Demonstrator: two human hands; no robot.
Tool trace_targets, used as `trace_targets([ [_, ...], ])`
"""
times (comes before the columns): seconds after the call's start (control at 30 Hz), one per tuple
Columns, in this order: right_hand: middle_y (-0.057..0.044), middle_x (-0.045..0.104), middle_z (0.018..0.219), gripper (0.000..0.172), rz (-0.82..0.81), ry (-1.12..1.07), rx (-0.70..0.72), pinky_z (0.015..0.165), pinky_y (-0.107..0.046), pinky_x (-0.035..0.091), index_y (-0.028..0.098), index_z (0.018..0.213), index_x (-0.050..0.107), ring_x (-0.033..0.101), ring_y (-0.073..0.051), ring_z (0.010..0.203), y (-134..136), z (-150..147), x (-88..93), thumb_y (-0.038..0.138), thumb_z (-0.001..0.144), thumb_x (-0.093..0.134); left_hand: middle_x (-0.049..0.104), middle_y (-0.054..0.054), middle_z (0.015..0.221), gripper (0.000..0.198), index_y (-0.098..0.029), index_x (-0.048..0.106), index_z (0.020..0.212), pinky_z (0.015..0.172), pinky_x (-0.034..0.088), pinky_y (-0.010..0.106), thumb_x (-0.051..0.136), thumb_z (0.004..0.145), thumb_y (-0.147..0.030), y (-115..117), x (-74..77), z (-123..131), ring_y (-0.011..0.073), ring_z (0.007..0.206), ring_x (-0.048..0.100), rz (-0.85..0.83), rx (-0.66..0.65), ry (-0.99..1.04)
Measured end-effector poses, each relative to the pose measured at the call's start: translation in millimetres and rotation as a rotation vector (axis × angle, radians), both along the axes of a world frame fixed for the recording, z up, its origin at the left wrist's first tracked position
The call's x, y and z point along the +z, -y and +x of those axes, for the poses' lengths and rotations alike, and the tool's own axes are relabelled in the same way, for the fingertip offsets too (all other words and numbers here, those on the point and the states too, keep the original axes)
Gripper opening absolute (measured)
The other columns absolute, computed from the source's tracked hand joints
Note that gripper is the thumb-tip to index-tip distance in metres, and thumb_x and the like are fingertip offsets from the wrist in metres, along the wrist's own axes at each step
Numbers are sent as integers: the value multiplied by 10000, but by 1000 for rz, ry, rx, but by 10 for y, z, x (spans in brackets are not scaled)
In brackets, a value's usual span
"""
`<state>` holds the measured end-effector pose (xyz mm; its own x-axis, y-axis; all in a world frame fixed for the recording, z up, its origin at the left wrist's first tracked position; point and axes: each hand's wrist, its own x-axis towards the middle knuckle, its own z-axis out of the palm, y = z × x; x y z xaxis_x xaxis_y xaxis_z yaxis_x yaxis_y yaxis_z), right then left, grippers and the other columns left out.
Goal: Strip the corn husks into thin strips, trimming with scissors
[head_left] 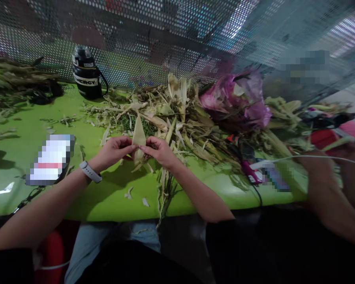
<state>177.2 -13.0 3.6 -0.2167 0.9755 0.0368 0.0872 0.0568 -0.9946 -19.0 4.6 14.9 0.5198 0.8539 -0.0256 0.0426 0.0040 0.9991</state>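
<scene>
Between my two hands a pale, pointed corn husk (139, 132) stands upright, its tip toward the pile. My left hand (118, 149), with a white watch band on the wrist, pinches the husk from the left side. From the right, my right hand (159, 152) pinches the same husk, the two thumbs almost meeting at its lower middle. What the other fingers do behind the husk is hidden. Right beyond my hands lies a heap of dry husks and stalks (192, 134). Small husk scraps (145, 202) lie on the green table (115, 201) nearer to me.
A phone (51, 159) lies at left, and a black bottle (87, 75) stands farther back. Behind the heap sits a pink plastic bag (236, 98). A perforated metal panel (136, 35) borders the back. At right are another person's arms (322, 177) and a second phone (275, 175).
</scene>
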Motion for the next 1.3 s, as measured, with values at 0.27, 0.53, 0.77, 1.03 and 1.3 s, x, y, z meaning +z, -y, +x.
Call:
trace_targets([
  [0.27, 19, 565, 673, 327, 37, 99, 24, 540, -235, 444, 174, 765, 592, 490, -96, 577, -8, 19, -35, 464, 720, 736, 688, 34, 727, 205, -124, 671, 793, 684, 596, 276, 731, 768, -319, -22, -33, 3, 122, 676, 667, 18, 17, -31],
  [0.53, 18, 542, 655, 281, 160, 274, -21, 570, -237, 412, 163, 741, 590, 463, -100, 589, 12, 21, -46, 427, 760, 685, 701, 63, 728, 179, -123, 663, 815, 612, 572, 273, 659, 818, -302, -21, -124, 7, 154, 662, 677, 261, 18, -123],
  [0.77, 12, 548, 643, 264, 186, 333, -18, 572, -237, 384, 162, 723, 581, 468, -108, 592, 16, 31, -32, 413, 777, 637, 699, 58, 721, 144, -144, 642, 805, 562, 499, 244, 581, 862, -262, 2, -121, 16, 152, 633, 658, 474, 34, -235],
  [1.03, 18, 527, 637, 186, 401, 597, -141, 583, -239, 335, 182, 703, 543, 444, -109, 587, 101, -58, -45, 330, 817, 556, 704, 26, 733, 105, -154, 652, 815, 578, 467, 238, 549, 839, -155, 58, -136, 27, 129, 623, 627, 658, 107, -358],
  [1.3, 18, 570, 603, 156, 265, 424, -368, 564, -253, 395, 190, 692, 566, 508, -123, 556, -64, 38, -118, 328, 743, 620, 734, 56, 805, 170, -151, 665, 974, 655, 542, 271, 612, 858, -263, 147, -45, 67, 146, 705, 681, 513, 141, -144],
])
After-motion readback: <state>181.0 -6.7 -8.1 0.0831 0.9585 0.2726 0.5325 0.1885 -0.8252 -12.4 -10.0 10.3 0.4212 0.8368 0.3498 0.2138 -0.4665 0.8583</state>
